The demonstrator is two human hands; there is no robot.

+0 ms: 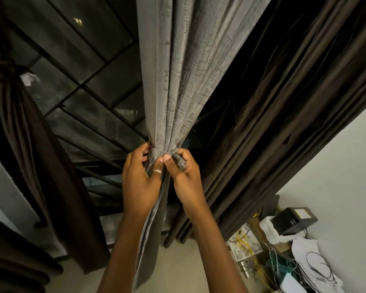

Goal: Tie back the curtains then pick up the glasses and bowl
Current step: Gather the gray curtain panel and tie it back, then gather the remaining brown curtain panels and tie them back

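left hand [141, 178]: fingers curled round gathered grey curtain [173, 92] | right hand [185, 174]: at its 3 o'clock, thumb and fingers pinching tie band [179, 162]

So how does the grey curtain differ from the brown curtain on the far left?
The grey curtain is pale and textured; the brown curtain is dark and plain. The grey curtain is held bunched by the left hand and right hand; the brown curtain is already knotted, untouched. Both hang gathered.
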